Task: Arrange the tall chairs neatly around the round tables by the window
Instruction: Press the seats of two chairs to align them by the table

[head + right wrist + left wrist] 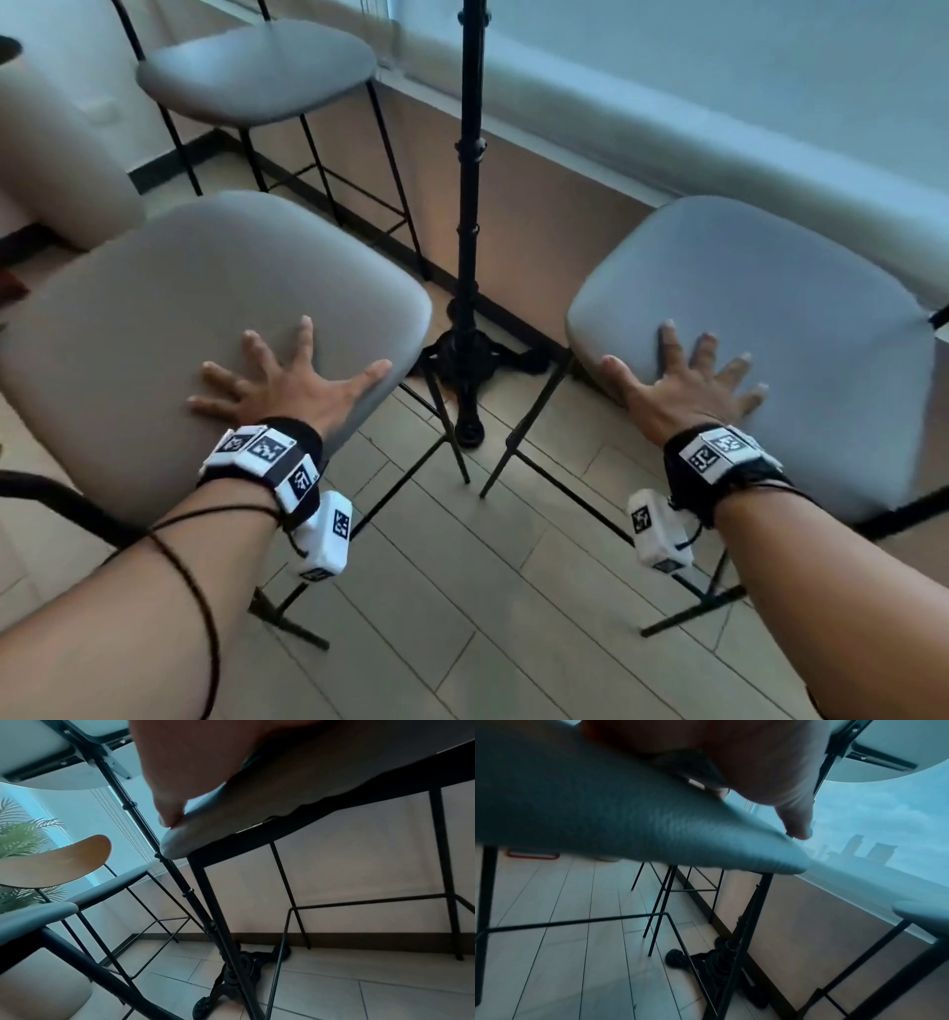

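Two tall chairs with grey padded seats and thin black legs stand either side of a black table pedestal (468,216). My left hand (287,377) lies flat with spread fingers on the left chair's seat (169,308), near its front right corner. My right hand (688,375) lies flat, fingers spread, on the right chair's seat (780,318), at its near left corner. In the left wrist view the thumb (798,821) reaches the seat edge (654,833). The round table's underside (51,770) shows above in the right wrist view.
A third tall chair (257,67) stands further back on the left by the window ledge (667,133). The pedestal's cast foot (470,360) sits on the floor between the two near chairs. A wooden chair back (56,862) and a green plant (23,833) stand to the left.
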